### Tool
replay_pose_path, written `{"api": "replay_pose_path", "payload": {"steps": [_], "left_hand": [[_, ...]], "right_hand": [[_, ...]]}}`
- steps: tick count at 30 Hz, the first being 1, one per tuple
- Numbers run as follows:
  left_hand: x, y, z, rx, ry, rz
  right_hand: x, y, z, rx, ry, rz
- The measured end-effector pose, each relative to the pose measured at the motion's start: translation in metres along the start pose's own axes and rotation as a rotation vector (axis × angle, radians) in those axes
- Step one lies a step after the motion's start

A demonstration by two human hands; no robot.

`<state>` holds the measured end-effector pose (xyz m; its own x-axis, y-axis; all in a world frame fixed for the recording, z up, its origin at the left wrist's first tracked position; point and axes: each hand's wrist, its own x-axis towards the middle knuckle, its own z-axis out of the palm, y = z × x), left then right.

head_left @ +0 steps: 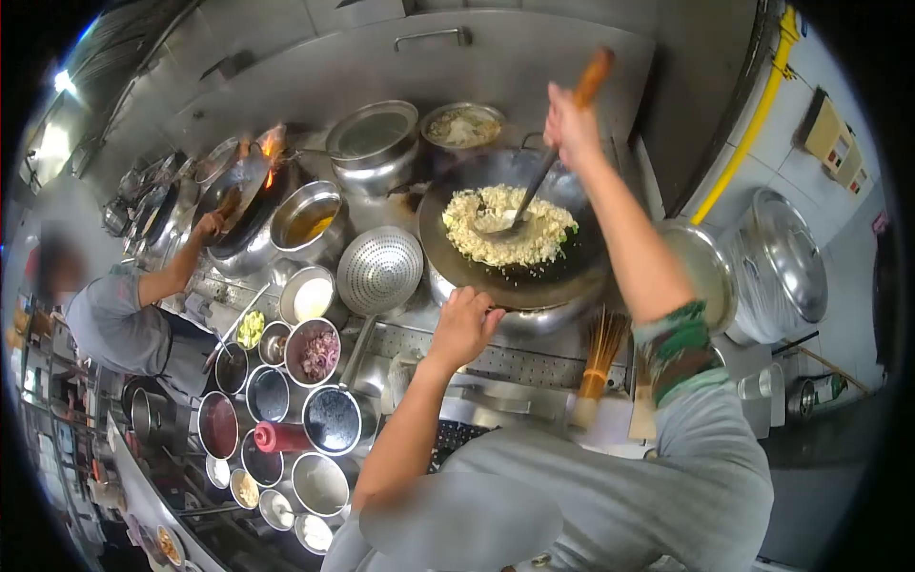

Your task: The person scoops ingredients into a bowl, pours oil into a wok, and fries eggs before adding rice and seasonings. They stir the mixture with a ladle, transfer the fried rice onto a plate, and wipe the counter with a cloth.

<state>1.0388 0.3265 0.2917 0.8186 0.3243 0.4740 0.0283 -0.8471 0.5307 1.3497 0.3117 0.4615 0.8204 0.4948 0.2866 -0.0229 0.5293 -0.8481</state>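
1. Wok (pixel 562 276) sits on the burner, with the left hand (pixel 464 326) clamped on its near rim.
2. Right hand (pixel 569 124) is closed around the ladle (pixel 534 186), its bowl in the fried rice (pixel 510 229).
3. Strainer (pixel 379 272) lies just left; a bamboo brush (pixel 600 357) stands on the counter (pixel 534 367).

— How many woks (pixel 519 250) going?
— Two — the near one with rice; another (pixel 233 200) over flame; one ladle (pixel 534 191); one strainer (pixel 379 272); one bamboo brush (pixel 599 357); two people.
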Motion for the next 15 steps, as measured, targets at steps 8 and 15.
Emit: {"api": "replay_pose_path", "payload": {"steps": [8,15], "left_hand": [[0.004,0.091,-0.042,-0.043,0.124,-0.011],[-0.097,0.045,-0.021,0.067,0.024,0.057]], "right_hand": [[-0.055,-0.074,0.034,-0.317,0.181,-0.029],[-0.089,-0.088,0.015,-0.119,0.254,-0.202]]}}
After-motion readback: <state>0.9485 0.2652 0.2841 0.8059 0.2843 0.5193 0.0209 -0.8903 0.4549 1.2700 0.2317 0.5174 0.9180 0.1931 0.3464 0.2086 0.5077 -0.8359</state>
